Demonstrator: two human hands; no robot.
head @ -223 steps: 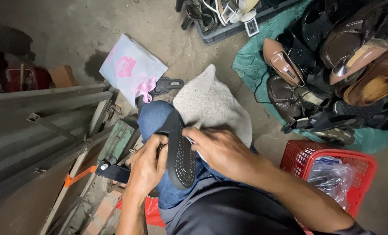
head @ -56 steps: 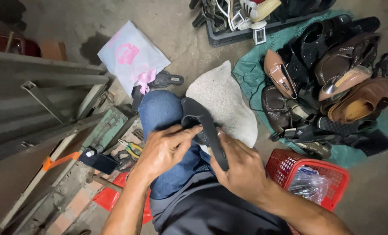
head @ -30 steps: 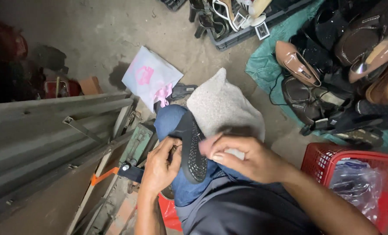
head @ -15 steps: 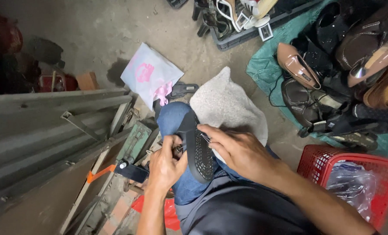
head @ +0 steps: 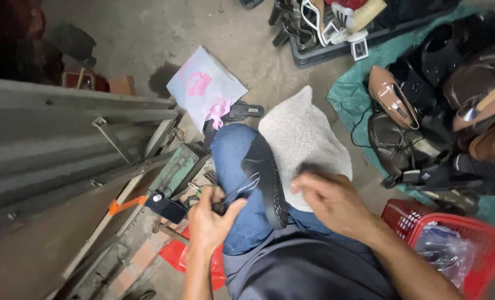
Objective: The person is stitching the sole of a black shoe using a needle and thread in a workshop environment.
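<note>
Steadying black rubber-soled shoe (head: 265, 180) across my denim knee, frame centre: left hand (head: 214, 219) pinches its edge; right hand (head: 330, 203) blurred, grip indeterminable. Sole work seemingly underway; next needs firm bracing. Red plastic basket (head: 408, 214) lower right.

Concrete floor (head: 147, 39), grey, stained. On it: 1 white and pink plastic bag (head: 205, 89); 1 black sandal (head: 244, 111) just beside the bag; 1 grey cloth (head: 303, 139); 1 green sheet (head: 353, 94) bearing a pile of shoes (head: 447, 111); 1 dark crate (head: 336, 50) of footwear; 1 red basket (head: 453, 239).
</note>
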